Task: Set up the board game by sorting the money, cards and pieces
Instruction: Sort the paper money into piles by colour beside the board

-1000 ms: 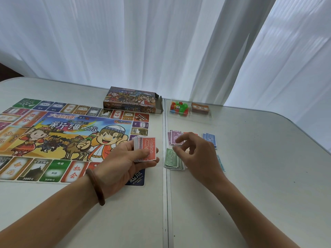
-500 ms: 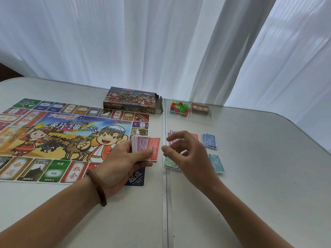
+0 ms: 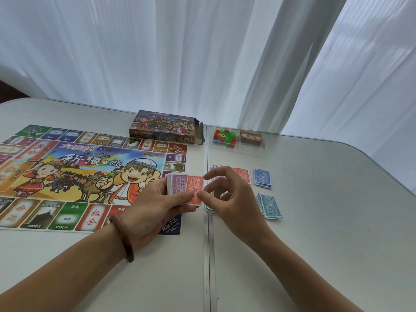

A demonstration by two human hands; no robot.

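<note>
Nearest: both forearms came in from the bottom edge, elbows cut off. Brown bracelet [image 3: 122,238] on the left wrist.

Left hand [image 3: 153,206] gripped the money stack [image 3: 180,188] above the board's right edge, thumb across the face, fingers curled underneath and mostly hidden. Top red note [image 3: 196,188] read 10000 and was fanned off to the right. The purple note [image 3: 179,183] under it read 5000. Stack count not readable.

Right hand [image 3: 234,199] was at the red note's right edge, thumb tip touching it, forefinger arched above with a gap, other fingers curled. Couldn't tell whether it actually had hold of the note.

Sorted piles lay on the white table [image 3: 315,255], right of the centre seam:
- green pile [image 3: 209,210], mostly under the right hand, only an edge visible
- teal pile [image 3: 271,207], marked 1000, clear of the hand
- red pile [image 3: 244,175], left part covered by the fingers
- blue pile [image 3: 263,179], denomination too small to read
- a purple-pink sliver [image 3: 216,167] behind the fingertips, can't say more

Game board [image 3: 67,172] lay flat on the left, cut off by the frame's left edge. Its near-right blue corner was partly hidden under the left hand.

Farther back: the game box [image 3: 165,128] with its end flap open, and a clear tray [image 3: 238,152] just right of it. The tray held coloured pieces [image 3: 225,137] and a card deck [image 3: 251,138]. Individual pieces were not distinguishable.

White curtains [image 3: 202,52] behind.
</note>
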